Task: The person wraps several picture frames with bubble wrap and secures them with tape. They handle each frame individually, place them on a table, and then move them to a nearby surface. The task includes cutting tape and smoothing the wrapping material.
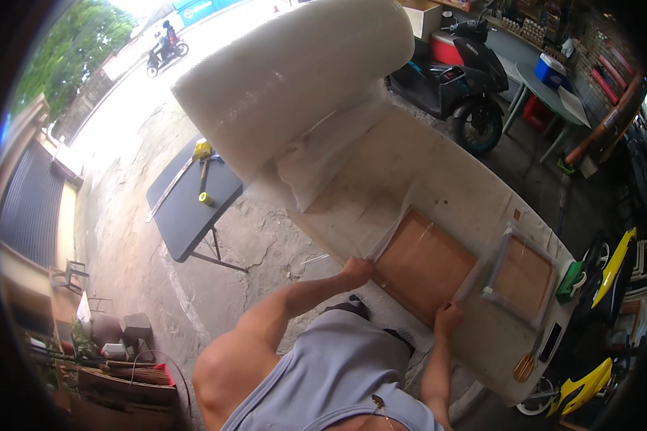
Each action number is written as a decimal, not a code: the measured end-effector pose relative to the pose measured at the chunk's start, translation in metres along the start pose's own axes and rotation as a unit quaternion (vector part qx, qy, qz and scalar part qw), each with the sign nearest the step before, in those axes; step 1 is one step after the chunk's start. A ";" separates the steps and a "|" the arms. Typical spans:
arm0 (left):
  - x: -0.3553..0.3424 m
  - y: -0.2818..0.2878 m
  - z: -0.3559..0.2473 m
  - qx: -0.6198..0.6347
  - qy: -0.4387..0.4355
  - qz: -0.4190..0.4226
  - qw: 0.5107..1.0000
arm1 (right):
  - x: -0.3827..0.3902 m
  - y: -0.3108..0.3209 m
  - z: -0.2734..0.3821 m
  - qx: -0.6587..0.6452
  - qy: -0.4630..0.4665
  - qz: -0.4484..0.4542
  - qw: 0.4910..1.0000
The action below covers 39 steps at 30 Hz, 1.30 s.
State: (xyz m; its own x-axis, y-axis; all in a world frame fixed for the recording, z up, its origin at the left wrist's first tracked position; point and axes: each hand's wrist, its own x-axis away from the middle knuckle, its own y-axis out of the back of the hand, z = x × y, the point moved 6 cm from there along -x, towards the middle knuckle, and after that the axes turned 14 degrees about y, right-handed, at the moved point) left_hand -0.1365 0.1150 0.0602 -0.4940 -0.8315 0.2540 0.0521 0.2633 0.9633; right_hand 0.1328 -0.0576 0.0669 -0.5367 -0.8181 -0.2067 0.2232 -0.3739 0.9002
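Note:
My left hand (356, 268) pinches translucent wrap at the left corner of a brown-backed panel (424, 266) on the cloth-covered table (388, 151). My right hand (448, 314) is closed on the wrap at the panel's near right edge; its fingertips are partly hidden. Translucent wrap lies under and around the panel. To the right lies a second brown-backed frame (519, 276) in clear wrap with padded corners. Near the table's right end are orange-handled scissors (525, 365), a dark flat object (551, 340) and a green tool (569, 281), probably a tape dispenser.
A big bubble-wrap roll (291, 79) fills the table's far end. A grey folding table (180, 215) with tools stands left. A black scooter (453, 86) is behind, a yellow-and-black vehicle (597, 381) at right, stacked scrap (115, 384) at lower left. Two riders (165, 50) are on the road.

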 end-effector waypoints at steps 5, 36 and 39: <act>0.001 0.021 -0.022 -0.051 0.028 0.020 0.998 | 0.002 0.024 0.015 0.027 0.021 0.092 0.995; 0.161 -0.057 -0.071 0.202 0.421 0.024 0.884 | -0.241 0.165 -0.504 -0.052 -0.214 -0.296 0.930; 0.139 -0.060 -0.055 0.166 0.397 -0.012 0.902 | -0.273 0.211 -0.542 -0.032 -0.239 -0.233 0.942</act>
State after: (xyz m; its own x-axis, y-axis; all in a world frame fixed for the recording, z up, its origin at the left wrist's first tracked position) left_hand -0.1605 -0.0432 0.0428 0.2936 -0.8922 0.3432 -0.2781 0.2638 0.9236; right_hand 0.7676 -0.1497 0.1054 -0.8900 -0.2745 -0.3641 -0.0867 -0.6821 0.7261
